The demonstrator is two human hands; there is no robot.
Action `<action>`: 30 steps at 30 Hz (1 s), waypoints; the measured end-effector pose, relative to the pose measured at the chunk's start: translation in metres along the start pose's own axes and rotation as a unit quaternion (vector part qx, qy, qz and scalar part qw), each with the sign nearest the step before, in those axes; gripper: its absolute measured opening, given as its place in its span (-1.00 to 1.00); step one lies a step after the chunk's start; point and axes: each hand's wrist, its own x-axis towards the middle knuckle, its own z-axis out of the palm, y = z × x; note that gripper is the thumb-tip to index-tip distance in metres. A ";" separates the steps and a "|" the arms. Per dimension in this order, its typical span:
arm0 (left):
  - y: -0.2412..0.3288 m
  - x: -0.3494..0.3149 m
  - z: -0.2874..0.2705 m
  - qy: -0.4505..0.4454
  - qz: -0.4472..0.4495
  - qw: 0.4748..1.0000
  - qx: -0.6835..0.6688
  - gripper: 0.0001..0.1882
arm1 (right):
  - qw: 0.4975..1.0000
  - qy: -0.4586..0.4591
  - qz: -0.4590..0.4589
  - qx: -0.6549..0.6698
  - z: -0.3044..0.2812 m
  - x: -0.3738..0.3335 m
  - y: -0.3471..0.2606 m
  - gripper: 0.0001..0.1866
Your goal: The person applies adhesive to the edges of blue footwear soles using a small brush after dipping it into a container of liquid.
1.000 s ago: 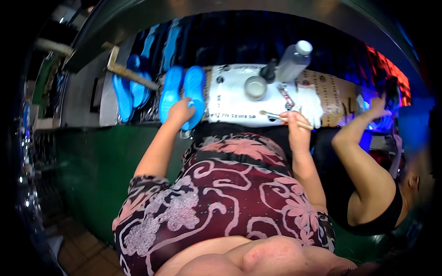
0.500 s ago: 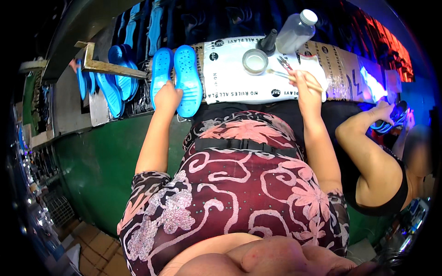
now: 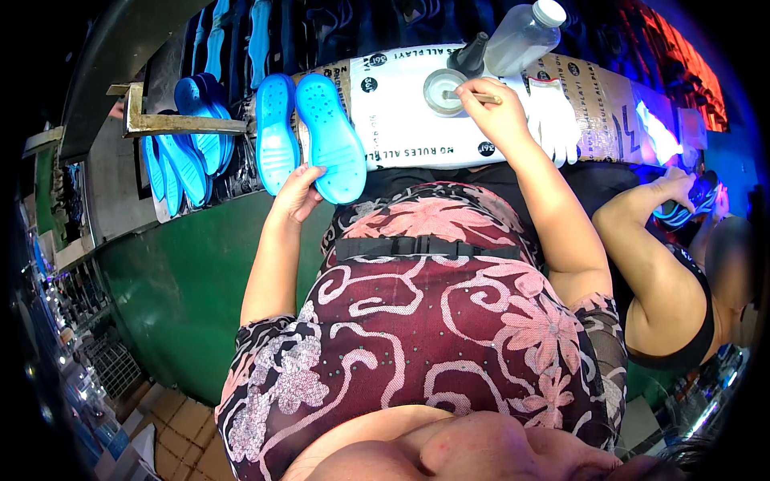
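The blue shoe sole (image 3: 330, 138) lies on the near edge of the bench (image 3: 200, 216), its long axis running from that edge toward the far side, leaning a little to my left at the far end, with its dotted face up. I see my left hand (image 3: 297, 195) grasping its near end, fingers curled under the rim. A second blue sole (image 3: 274, 132) lies just beside it on the left, roughly parallel. More blue soles (image 3: 186, 152) are stacked further left, under a metal bracket (image 3: 172, 123). My right hand (image 3: 499, 112) is clenched around a thin brush (image 3: 475, 96), whose tip reaches into a small round tin (image 3: 443, 82) on the white printed sheet (image 3: 401, 120). A clear plastic bottle (image 3: 521, 36) and a dark bottle (image 3: 469, 56) stand beyond the tin. A white glove (image 3: 553, 120) lies right of my right hand. At the bench's right end, another person's hand (image 3: 675, 188) rests on a shoe (image 3: 690, 204).
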 end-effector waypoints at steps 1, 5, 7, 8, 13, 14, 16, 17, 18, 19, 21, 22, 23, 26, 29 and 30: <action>-0.001 0.000 -0.003 -0.018 -0.012 0.999 -0.024 -0.74 | 1.000 0.002 0.007 0.009 -0.001 -0.001 -0.001 -0.82; 0.016 -0.020 0.029 -0.034 -0.009 0.999 -0.037 -0.65 | 0.996 0.027 0.027 0.081 -0.009 -0.007 -0.004 -0.83; 0.011 -0.013 0.017 -0.095 0.002 0.994 -0.053 -0.57 | 0.992 0.046 0.018 0.116 -0.012 -0.010 -0.001 -0.82; 0.013 -0.017 0.028 -0.083 0.028 0.995 -0.053 -0.53 | 0.988 0.055 0.043 0.140 -0.015 -0.012 -0.003 -0.80; 0.029 -0.036 0.093 -0.047 0.195 0.978 0.062 -0.47 | 0.952 0.093 0.101 0.273 -0.033 -0.029 -0.033 -0.72; 0.032 -0.038 0.104 -0.020 0.232 0.966 0.108 -0.48 | 0.943 0.101 0.104 0.301 -0.036 -0.034 -0.037 -0.71; 0.038 -0.042 0.123 0.001 0.313 0.939 0.141 -0.48 | 0.943 0.082 0.076 0.312 -0.039 -0.045 -0.046 -0.67; 0.038 -0.043 0.130 0.011 0.349 0.924 0.155 -0.47 | 0.946 0.065 0.069 0.309 -0.042 -0.050 -0.052 -0.66; 0.039 -0.042 0.135 0.018 0.385 0.907 0.169 -0.47 | 0.950 0.049 0.061 0.303 -0.045 -0.056 -0.058 -0.65; 0.042 -0.045 0.139 0.042 0.377 0.905 0.191 -0.48 | 0.960 0.028 0.038 0.276 -0.043 -0.062 -0.067 -0.63; 0.042 -0.046 0.146 0.035 0.436 0.872 0.220 -0.50 | 0.976 -0.006 -0.011 0.216 -0.046 -0.071 -0.085 -0.69; 0.041 -0.047 0.150 0.033 0.464 0.853 0.234 -0.51 | 0.983 -0.024 -0.056 0.176 -0.046 -0.071 -0.090 -0.72; 0.041 -0.049 0.157 0.036 0.491 0.844 0.214 -0.52 | 0.985 -0.016 -0.084 0.152 -0.044 -0.071 -0.095 -0.78; 0.039 -0.055 0.161 0.057 0.481 0.836 0.257 -0.51 | 0.983 0.000 -0.158 0.089 -0.040 -0.069 -0.096 -0.80; 0.036 -0.056 0.159 0.055 0.513 0.808 0.285 -0.54 | 0.980 0.000 -0.183 0.077 -0.036 -0.070 -0.100 -0.81; 0.035 -0.056 0.158 0.056 0.523 0.797 0.297 -0.55 | 0.979 -0.005 -0.192 0.072 -0.035 -0.070 -0.100 -0.81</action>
